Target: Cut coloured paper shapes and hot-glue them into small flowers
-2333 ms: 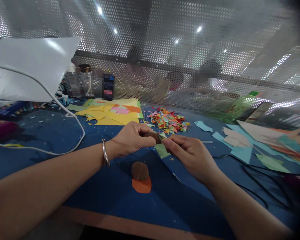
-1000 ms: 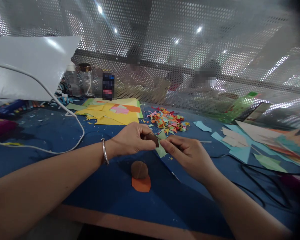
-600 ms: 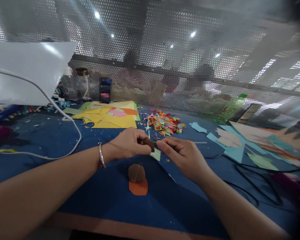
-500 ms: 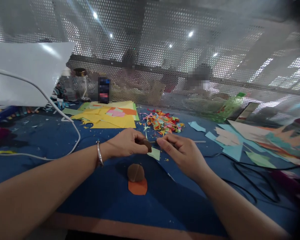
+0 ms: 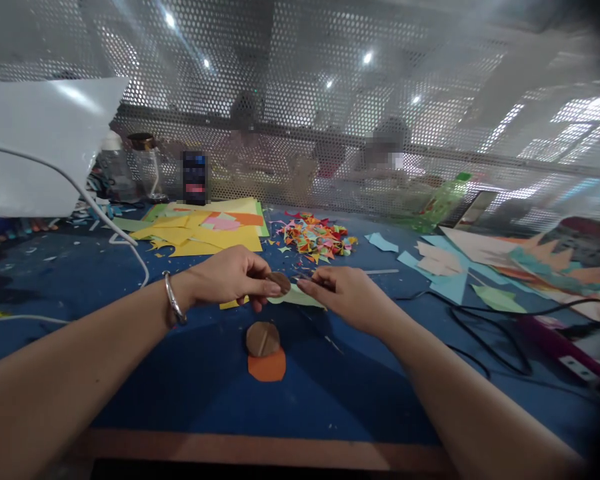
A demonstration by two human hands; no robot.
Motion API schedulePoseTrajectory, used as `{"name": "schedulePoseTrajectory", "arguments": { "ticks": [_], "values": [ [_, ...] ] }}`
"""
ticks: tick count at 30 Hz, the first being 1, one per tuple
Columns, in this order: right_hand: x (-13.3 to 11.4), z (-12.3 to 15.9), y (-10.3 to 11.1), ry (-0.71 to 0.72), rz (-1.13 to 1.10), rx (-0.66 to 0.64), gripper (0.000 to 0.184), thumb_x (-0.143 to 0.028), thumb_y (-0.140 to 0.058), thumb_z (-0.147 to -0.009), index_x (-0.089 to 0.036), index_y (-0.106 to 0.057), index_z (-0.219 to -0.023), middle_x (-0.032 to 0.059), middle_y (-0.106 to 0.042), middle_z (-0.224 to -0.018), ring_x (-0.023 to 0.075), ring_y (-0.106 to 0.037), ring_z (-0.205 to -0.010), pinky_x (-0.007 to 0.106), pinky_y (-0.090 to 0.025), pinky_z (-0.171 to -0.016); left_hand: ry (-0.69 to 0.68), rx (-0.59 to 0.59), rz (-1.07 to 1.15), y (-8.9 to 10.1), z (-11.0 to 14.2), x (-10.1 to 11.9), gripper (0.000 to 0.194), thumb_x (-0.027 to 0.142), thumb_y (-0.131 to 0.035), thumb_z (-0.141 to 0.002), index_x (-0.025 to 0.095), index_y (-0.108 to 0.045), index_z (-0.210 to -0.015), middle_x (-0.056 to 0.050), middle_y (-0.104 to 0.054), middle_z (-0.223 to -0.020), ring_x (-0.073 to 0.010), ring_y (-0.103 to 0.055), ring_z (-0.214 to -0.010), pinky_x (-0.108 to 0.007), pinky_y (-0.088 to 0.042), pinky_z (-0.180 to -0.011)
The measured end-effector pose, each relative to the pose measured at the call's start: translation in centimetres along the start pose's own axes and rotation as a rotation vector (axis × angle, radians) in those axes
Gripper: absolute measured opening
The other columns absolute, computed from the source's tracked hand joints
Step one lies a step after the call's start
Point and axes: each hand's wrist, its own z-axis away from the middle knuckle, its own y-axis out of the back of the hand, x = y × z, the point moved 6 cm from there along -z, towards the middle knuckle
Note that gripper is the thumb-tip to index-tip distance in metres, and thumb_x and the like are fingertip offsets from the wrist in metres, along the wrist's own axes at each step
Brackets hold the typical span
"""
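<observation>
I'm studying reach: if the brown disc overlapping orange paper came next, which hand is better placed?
Probably the left hand: nearer the lower brown disc than the right hand, though pinching the upper brown disc.

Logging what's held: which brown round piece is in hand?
The farther piece, pinched in the left hand; the nearer piece lies untouched, orange paper at its edge.
</observation>
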Motion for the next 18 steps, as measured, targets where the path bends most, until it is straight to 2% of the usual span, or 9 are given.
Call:
{"name": "schedulePoseTrajectory", "arguments": {
  "ticks": [3, 6, 9, 13, 18],
  "values": [
    [-0.1, 0.1, -0.7, -0.008, 0.125, -0.116, 0.040, -0.051, -0.049, -0.093, -0.021, -0.056, -0.068, 0.0019, -0.061, -0.065, 0.0152, -0.052, -0.058, 0.028, -0.028, -0.053, 0.011, 0.008, -0.006, -0.1, -0.1, -0.1, 0.035, 0.047, -0.064, -0.085, 0.013, -0.072, -0.081, -0.001, -0.065, -0.056, -0.0101, -0.055, -0.052, -0.020, -0.036, -0.051],
    [0.1, 0.2, -1.3, -0.013, 0.221, -0.183, 0.037, -0.050, -0.051, -0.093, -0.021, -0.062, -0.074, 0.0047, -0.067, -0.072, 0.0169, -0.059, -0.063, 0.027, -0.029, -0.055, -0.021, -0.008, -0.046, -0.5, -0.3, -0.1, 0.037, 0.048, -0.061, -0.087, 0.014, -0.071, -0.077, -0.001, -0.065, -0.059, -0.0100, -0.054, -0.052, -0.020, -0.035, -0.051],
    [0.4, 0.3, -1.3, -0.033, 0.267, -0.189, 0.038, -0.051, -0.051, -0.093, -0.020, -0.063, -0.075, 0.0063, -0.069, -0.073, 0.0178, -0.060, -0.063, 0.028, -0.028, -0.053, -0.061, 0.002, -0.099, -0.9, -0.7, -0.3, 0.042, 0.053, -0.060, -0.086, 0.014, -0.069, -0.073, -0.001, -0.063, -0.061, -0.0105, -0.052, -0.054, -0.021, -0.034, -0.052],
    [0.5, 0.4, -1.1, -0.067, 0.306, -0.186, 0.040, -0.053, -0.050, -0.093, -0.020, -0.064, -0.076, 0.0067, -0.069, -0.073, 0.0183, -0.060, -0.063, 0.028, -0.026, -0.051, -0.089, 0.045, -0.171, -1.2, -1.1, -0.5, 0.048, 0.059, -0.060, -0.082, 0.016, -0.059, -0.060, 0.003, -0.049, -0.053, -0.0090, -0.038, -0.048, -0.023, -0.024, -0.047],
    [0.4, 0.7, -0.8, -0.095, 0.317, -0.209, 0.043, -0.056, -0.048, -0.094, -0.020, -0.063, -0.076, 0.0075, -0.070, -0.077, 0.0230, -0.065, -0.072, 0.030, -0.025, -0.052, -0.012, 0.078, -0.236, -0.9, -1.4, -1.1, 0.051, 0.056, -0.064, -0.078, 0.018, -0.051, -0.048, 0.004, -0.044, -0.045, -0.0088, -0.034, -0.042, -0.024, -0.020, -0.044]
  ]
}}
